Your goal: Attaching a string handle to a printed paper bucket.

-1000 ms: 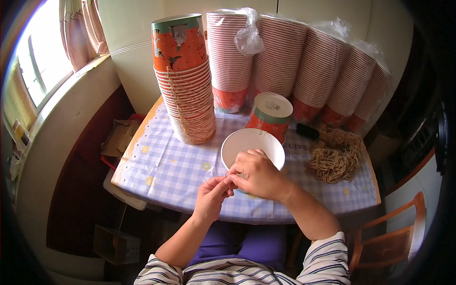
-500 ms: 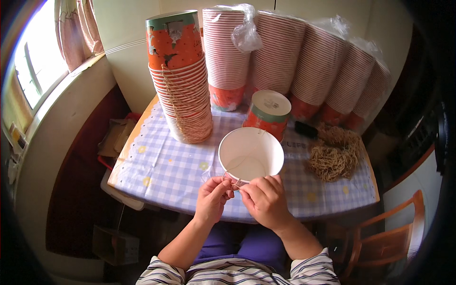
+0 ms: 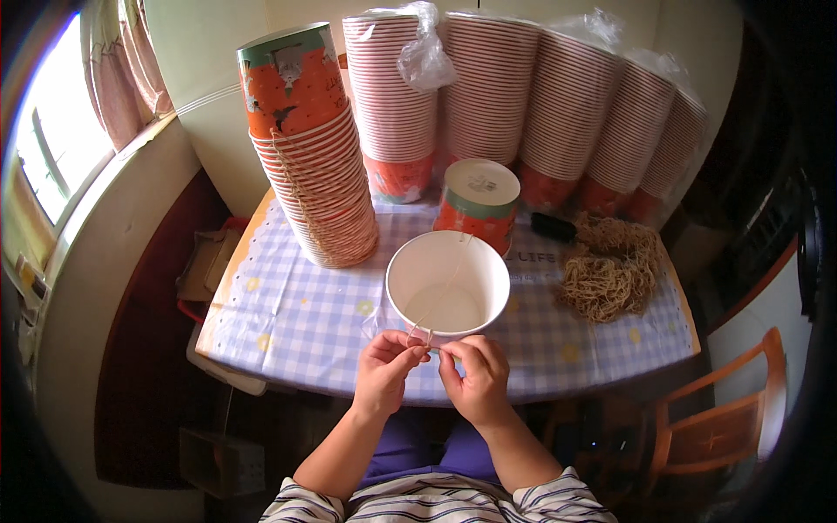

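Observation:
An open paper bucket (image 3: 417,288), white inside, stands at the table's front edge before me. A thin tan string (image 3: 451,283) crosses its mouth from a spot on the far rim to the near rim. At that near rim my left hand (image 3: 385,375) pinches the string, with a small loop rising above the fingers. My right hand (image 3: 479,379) pinches it too, just to the right, thumb against forefinger. The hands are close together, and the exact shape of any knot is too small to make out.
Behind stand an upside-down orange and green bucket (image 3: 477,214) and several tall plastic-wrapped bucket stacks (image 3: 488,96). A leaning stack (image 3: 305,192) with strings hanging down it is at left. Tangled string (image 3: 610,283) and a black object (image 3: 553,227) lie right, beyond a wooden chair (image 3: 719,436).
My right hand has come down and slightly left, its fingers now in a finer pinch. The string now runs straight across the bucket's mouth instead of curving inside. The whole view has shifted a little.

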Demonstrator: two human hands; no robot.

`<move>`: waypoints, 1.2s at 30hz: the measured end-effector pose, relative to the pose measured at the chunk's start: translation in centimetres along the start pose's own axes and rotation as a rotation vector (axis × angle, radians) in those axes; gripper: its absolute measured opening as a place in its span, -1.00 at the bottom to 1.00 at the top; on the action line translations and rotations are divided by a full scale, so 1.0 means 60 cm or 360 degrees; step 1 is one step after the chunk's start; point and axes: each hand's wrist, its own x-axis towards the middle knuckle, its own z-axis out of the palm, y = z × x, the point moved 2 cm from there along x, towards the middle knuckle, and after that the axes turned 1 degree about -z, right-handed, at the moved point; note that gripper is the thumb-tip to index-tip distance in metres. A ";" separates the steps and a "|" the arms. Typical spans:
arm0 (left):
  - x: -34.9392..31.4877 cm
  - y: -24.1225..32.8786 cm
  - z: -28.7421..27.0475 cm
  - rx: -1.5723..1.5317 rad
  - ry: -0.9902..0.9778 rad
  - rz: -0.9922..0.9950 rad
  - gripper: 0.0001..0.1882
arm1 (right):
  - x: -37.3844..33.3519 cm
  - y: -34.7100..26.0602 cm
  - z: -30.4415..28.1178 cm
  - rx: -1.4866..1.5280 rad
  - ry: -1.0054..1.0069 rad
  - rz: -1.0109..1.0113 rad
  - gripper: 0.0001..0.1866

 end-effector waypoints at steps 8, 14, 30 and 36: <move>-0.001 0.001 -0.008 0.0034 0.0040 0.0053 -0.90 | -0.006 -0.007 0.004 0.0120 -0.0017 0.0128 -0.77; 0.000 0.003 0.004 0.0149 0.0055 0.0137 -0.87 | -0.014 -0.004 -0.017 0.0126 0.0014 0.0238 -0.75; -0.001 0.012 0.000 0.0339 -0.0077 0.0268 -0.89 | 0.011 -0.005 -0.004 -0.0241 0.0070 -0.0246 -0.63; 0.003 0.011 0.003 0.0205 -0.0141 0.0255 -0.76 | 0.012 -0.002 -0.001 -0.0262 0.0041 -0.0336 -0.67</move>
